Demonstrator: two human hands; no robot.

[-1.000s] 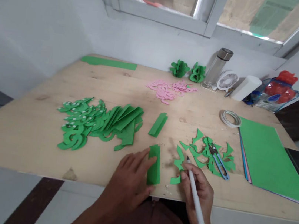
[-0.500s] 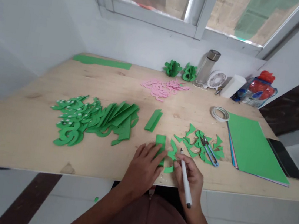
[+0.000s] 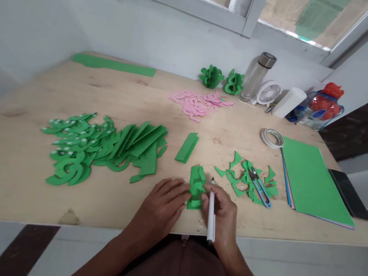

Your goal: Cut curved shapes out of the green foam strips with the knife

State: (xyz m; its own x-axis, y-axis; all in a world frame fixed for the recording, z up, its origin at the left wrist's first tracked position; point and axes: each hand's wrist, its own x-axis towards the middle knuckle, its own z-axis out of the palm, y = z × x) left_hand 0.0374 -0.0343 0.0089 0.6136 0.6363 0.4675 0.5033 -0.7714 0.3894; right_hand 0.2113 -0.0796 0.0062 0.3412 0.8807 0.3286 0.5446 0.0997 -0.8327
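Note:
A folded green paper strip [image 3: 194, 173] lies near the table's front edge, with a wavy green cutout [image 3: 198, 187] on top of it. The fingers of my left hand [image 3: 163, 203] stretch flat across the table, their tips touching the strip's left edge. My right hand [image 3: 224, 212] holds a white marker [image 3: 210, 216] with its dark tip pointing away from me. The fingertips of that hand also touch the cutout's right side. Just beyond the strip is another folded green piece [image 3: 187, 147].
Green cutouts and folded papers [image 3: 99, 148] are piled on the left. Pink cutouts [image 3: 196, 105] lie farther back. To the right are green scraps with thread snips [image 3: 260, 187], tape rolls [image 3: 272, 138], a stack of coloured paper [image 3: 316, 181] and a black phone [image 3: 348, 194]. A bottle [image 3: 257, 77] stands behind.
My right hand has moved left with the marker, bringing the wavy cutout from beside the strip onto it. My left hand has shifted left, off the strip's middle to its edge.

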